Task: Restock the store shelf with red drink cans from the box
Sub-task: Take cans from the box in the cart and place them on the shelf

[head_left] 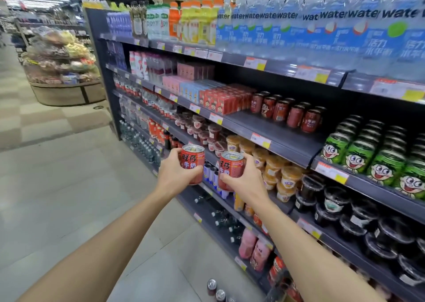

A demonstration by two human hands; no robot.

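Each hand's grip wraps one upright red can: left hand [176, 174], left can [192, 163]; right hand [245, 179], right can [231, 170]. The shelf gap [271, 127] lies at two o'clock (right hand probably nearer), beside the shelved cans [287, 114].

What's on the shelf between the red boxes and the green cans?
A few rows of red drink cans stand there, with bare grey shelf in front, as the head view shows.

Cans [285, 113] on shelf [271, 129], prob. mid-level
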